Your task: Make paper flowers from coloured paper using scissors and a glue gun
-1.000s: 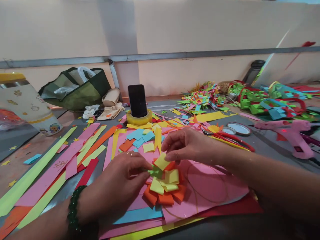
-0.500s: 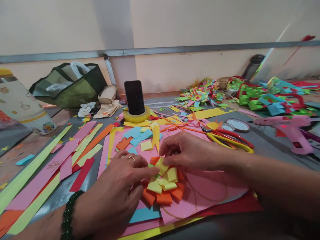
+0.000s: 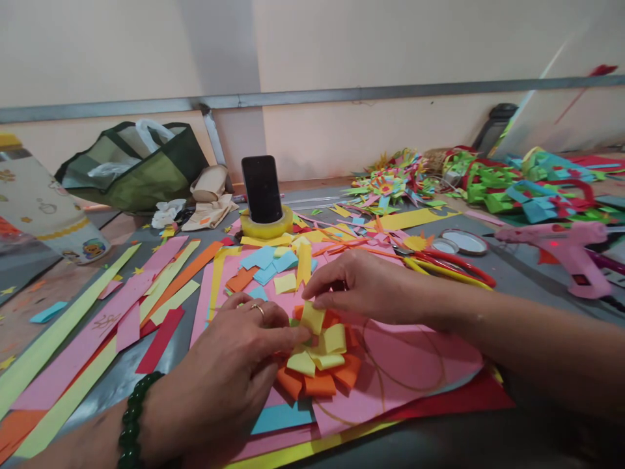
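A paper flower (image 3: 320,385) with folded orange outer loops and pale yellow inner loops lies on pink paper (image 3: 405,365) marked with drawn curves. My right hand (image 3: 361,286) reaches in from the right, thumb and fingers pinched on the top of a yellow paper loop (image 3: 313,318) at the flower's far side. From the left, my left hand (image 3: 234,358) grips the flower's left side, its index fingertip touching the base of that same loop. The left thumb is partly hidden below the index finger. Small blue paper pieces (image 3: 265,258) lie just beyond the hands.
Pink scissors-like red handles (image 3: 459,260) and a pink glue gun (image 3: 561,244) lie at right. A phone (image 3: 262,189) stands in a tape roll (image 3: 266,228). Paper strips (image 3: 88,332) spread at left near a bottle (image 3: 53,208) and green bag (image 3: 141,169).
My right hand has shifted slightly left and up, and the pinched yellow loop now stands more upright. My left hand stays nearly where it was at the flower.
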{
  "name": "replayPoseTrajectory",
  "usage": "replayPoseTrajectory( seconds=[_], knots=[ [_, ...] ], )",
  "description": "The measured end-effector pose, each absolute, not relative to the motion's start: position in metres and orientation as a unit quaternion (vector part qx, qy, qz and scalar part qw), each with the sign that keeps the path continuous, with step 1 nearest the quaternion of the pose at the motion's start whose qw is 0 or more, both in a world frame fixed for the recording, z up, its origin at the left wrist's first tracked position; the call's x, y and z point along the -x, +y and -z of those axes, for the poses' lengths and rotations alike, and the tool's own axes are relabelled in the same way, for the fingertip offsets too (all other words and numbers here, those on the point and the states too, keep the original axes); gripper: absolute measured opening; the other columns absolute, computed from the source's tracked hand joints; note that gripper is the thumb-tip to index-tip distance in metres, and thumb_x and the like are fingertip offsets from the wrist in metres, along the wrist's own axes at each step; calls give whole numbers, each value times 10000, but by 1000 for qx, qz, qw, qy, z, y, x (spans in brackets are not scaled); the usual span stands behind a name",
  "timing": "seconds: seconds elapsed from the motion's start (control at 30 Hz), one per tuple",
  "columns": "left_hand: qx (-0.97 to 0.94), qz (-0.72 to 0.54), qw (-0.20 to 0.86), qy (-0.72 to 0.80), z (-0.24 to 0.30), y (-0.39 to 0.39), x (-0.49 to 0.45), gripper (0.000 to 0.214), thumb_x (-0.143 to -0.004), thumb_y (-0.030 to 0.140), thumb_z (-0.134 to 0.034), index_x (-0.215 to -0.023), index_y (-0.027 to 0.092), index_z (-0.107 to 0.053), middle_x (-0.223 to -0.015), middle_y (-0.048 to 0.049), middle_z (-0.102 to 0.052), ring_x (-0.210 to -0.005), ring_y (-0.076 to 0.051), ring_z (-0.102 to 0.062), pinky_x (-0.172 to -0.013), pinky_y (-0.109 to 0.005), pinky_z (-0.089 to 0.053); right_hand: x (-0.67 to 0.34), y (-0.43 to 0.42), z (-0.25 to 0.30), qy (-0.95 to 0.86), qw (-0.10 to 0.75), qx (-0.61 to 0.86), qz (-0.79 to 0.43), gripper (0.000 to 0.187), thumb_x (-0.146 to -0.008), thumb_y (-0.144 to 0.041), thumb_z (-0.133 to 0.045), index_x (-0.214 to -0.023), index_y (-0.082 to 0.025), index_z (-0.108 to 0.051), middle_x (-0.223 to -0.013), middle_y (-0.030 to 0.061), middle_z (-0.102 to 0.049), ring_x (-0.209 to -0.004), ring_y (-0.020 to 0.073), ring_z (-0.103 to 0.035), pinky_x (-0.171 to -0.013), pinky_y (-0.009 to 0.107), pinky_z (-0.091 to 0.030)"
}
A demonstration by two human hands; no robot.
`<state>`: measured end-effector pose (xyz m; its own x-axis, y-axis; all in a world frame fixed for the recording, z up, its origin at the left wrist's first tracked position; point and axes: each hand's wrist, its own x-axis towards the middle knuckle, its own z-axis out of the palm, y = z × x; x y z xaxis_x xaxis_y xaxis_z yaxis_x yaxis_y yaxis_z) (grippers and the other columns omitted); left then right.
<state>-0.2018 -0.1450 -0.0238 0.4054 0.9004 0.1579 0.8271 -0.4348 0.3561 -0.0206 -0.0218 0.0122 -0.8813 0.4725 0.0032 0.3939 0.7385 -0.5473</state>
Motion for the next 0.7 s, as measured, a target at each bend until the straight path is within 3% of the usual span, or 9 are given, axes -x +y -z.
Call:
replayPoseTrajectory(
  seconds=[0.2, 0.43, 0.7],
  knots=[
    [-829, -165, 112, 522, 24, -145, 201, 430, -768, 32, -407, -980, 306, -661, -954, 3, -642, -857, -184, -544, -797, -369, -340, 20, -19, -12, -907, 40, 254, -335, 142, -752, -160, -604, -802, -153, -737, -710, -2, -687, -633, 115, -588, -562, 201, -424],
    [-827, -151, 126, 527, 23, -144, 199, 494, -790, 47, -415, -1084, 379, -633, -924, 6, -602, -838, -191, -510, -808, -393, -327, 17, -32, -11, -931, 63, 273, -235, 166, -746, -123, -575, -795, -187, -720, -738, -2, -684, -636, 114, -569, -549, 204, -379],
    [-830, -129, 121, 530, 26, -143, 197, 461, -823, 67, -414, -1079, 375, -640, -941, -13, -581, -850, -199, -497, -797, -393, -333, 14, -36, -7, -947, 70, 255, -183, 172, -768, -140, -564, -801, -198, -723, -745, -4, -692, -628, 114, -565, -569, 217, -369]
  ],
)
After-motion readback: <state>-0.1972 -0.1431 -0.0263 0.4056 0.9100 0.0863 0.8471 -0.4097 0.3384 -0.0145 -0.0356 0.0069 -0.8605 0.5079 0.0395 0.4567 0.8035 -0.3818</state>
